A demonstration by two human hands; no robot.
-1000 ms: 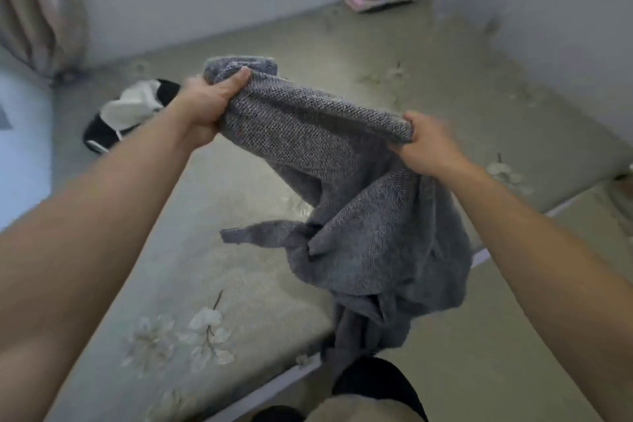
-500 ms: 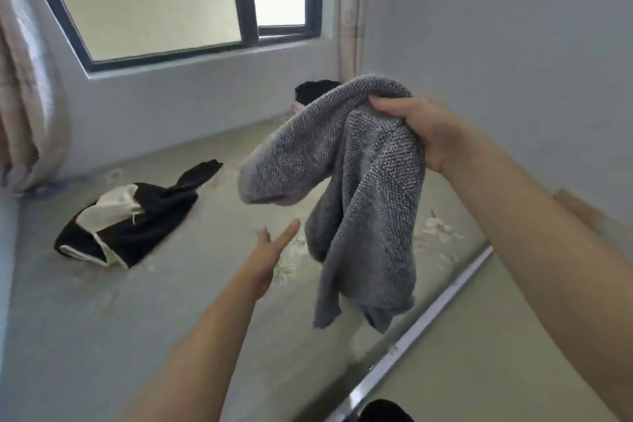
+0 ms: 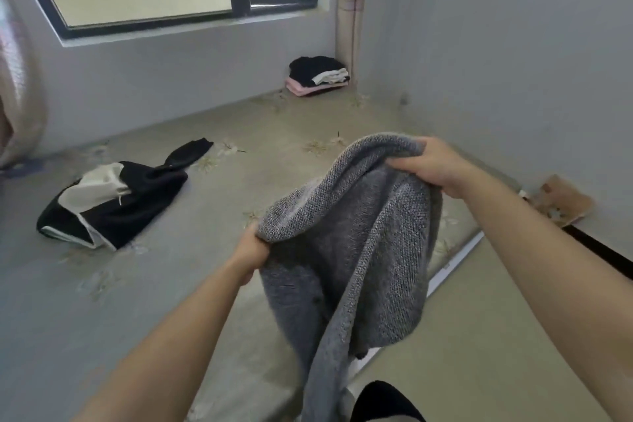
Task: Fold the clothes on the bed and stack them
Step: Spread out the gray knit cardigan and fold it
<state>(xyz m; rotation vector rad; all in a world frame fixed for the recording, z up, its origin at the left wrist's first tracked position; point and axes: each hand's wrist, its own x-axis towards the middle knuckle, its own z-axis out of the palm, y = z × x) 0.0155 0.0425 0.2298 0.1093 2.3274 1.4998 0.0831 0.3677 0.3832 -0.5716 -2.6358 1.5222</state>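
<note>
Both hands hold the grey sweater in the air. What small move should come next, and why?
Probably lower the sweater and spread it flat on the bed. The left hand and right hand grip its upper edge, it hangs bunched and unfolded, and the bed lies just below.

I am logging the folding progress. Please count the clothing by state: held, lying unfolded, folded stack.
Held: 1, the grey knit garment, gripped by the left hand and the right hand.
Lying unfolded: 1, the black and white garment on the bed.
Folded: 1, the stack in the far corner; its pieces cannot be counted.
Total: 3.
</note>
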